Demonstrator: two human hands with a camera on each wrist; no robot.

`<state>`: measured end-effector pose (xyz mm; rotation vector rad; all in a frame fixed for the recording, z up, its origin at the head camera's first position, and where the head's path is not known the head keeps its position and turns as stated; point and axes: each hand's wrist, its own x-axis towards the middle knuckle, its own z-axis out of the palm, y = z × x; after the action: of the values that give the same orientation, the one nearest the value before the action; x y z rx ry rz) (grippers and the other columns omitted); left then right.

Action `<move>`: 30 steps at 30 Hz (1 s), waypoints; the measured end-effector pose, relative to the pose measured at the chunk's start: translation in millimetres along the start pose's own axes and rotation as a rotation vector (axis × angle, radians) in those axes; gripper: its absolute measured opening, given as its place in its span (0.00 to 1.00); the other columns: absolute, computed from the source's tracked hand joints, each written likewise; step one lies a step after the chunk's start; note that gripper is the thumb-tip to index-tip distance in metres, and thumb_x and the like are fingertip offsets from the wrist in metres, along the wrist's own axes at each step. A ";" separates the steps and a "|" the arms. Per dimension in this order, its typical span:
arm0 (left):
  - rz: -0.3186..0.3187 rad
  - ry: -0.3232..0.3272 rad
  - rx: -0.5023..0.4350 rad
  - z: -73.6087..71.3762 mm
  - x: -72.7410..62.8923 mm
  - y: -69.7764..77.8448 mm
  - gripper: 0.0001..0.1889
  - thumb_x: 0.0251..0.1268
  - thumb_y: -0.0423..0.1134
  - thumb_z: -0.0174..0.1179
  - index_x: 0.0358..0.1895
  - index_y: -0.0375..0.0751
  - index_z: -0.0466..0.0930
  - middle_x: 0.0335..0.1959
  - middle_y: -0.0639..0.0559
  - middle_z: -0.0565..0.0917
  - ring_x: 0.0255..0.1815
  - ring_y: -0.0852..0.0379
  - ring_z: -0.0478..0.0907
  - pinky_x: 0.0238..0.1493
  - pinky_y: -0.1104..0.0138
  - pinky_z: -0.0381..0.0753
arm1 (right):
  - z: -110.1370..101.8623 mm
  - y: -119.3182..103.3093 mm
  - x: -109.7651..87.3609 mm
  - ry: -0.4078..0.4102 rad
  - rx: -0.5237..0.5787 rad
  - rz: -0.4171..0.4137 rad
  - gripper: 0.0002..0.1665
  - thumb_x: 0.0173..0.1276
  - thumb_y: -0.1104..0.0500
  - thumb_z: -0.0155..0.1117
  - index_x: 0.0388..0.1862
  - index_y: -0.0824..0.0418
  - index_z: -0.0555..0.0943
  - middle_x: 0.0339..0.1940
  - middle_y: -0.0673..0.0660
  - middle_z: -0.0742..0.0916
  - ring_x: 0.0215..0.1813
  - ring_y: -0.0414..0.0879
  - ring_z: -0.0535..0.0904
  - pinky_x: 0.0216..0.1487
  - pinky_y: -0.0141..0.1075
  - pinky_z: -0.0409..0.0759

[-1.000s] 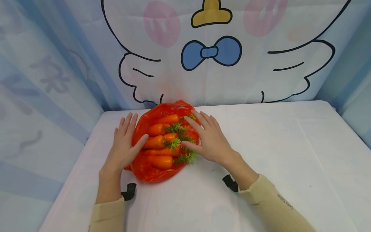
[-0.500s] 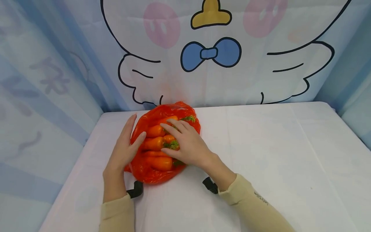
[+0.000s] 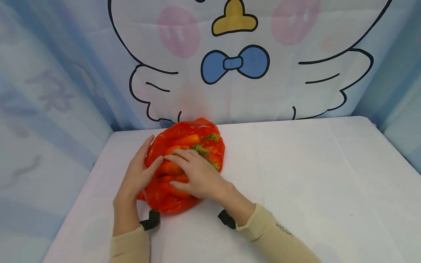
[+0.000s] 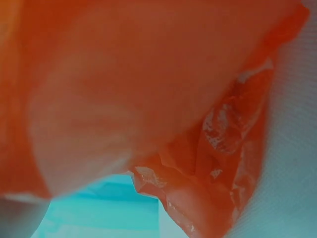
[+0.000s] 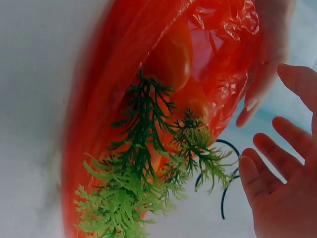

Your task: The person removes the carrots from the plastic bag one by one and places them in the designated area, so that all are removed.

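Left hand point(image 3: 136, 178) and right hand point(image 3: 201, 178) spread loosely, gripping nothing, one beside the red bag point(image 3: 172, 205), seemingly to steady it, the other over its carrots point(image 3: 189, 140).

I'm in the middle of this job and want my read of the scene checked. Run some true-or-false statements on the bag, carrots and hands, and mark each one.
1. A red plastic bag lies on the white table. True.
2. The bag lies at the right end of the table. False: it lies left of the middle.
3. Carrots with green tops are in the bag. True.
4. A carrot lies outside the bag. False: every carrot in view is in it.
5. The left hand is at the bag's left side. True.
6. The right hand is apart from the bag, over bare table. False: it is over the carrots.
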<state>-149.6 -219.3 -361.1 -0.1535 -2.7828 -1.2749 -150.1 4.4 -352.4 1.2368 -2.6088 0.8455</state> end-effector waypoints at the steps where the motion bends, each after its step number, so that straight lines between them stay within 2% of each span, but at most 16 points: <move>1: 0.005 0.000 -0.003 -0.3 0.1 -1.0 0.39 0.75 0.53 0.56 0.83 0.56 0.47 0.80 0.47 0.57 0.77 0.41 0.55 0.70 0.35 0.57 | 1.0 -1.2 0.1 -0.009 0.008 0.001 0.37 0.67 0.49 0.70 0.73 0.54 0.72 0.71 0.55 0.74 0.71 0.49 0.66 0.68 0.41 0.71; 6: 0.029 -0.001 -0.027 -0.6 -0.4 -2.0 0.38 0.76 0.47 0.56 0.82 0.54 0.48 0.80 0.47 0.57 0.77 0.41 0.56 0.71 0.36 0.56 | 4.6 -4.3 -0.1 -0.047 0.025 0.010 0.34 0.68 0.50 0.70 0.71 0.56 0.73 0.69 0.54 0.75 0.69 0.48 0.69 0.67 0.38 0.72; 14: 0.005 -0.018 -0.011 -4.5 -1.7 2.5 0.37 0.77 0.45 0.55 0.83 0.56 0.48 0.80 0.47 0.58 0.77 0.40 0.57 0.70 0.36 0.57 | 7.3 -6.1 -0.8 -0.110 0.054 0.044 0.33 0.69 0.51 0.70 0.70 0.56 0.74 0.67 0.52 0.77 0.67 0.46 0.71 0.65 0.36 0.73; 25: -0.016 -0.025 -0.035 -3.0 1.4 2.7 0.35 0.75 0.37 0.53 0.81 0.54 0.53 0.78 0.45 0.61 0.76 0.40 0.59 0.70 0.38 0.59 | 12.8 4.0 -4.0 -0.185 0.097 0.097 0.32 0.69 0.52 0.70 0.70 0.54 0.74 0.65 0.49 0.79 0.65 0.43 0.73 0.65 0.37 0.74; 30: -0.024 -0.002 -0.031 -4.1 -1.0 0.4 0.33 0.75 0.34 0.52 0.80 0.52 0.56 0.77 0.44 0.63 0.73 0.40 0.63 0.69 0.40 0.63 | 19.3 4.0 -1.9 -0.234 0.058 0.089 0.28 0.69 0.50 0.70 0.66 0.55 0.78 0.61 0.48 0.82 0.61 0.43 0.76 0.62 0.35 0.75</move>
<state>-148.5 -222.3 -358.3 -0.1241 -2.7763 -1.3239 -149.6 -2.8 -370.8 1.3165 -2.8613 0.8432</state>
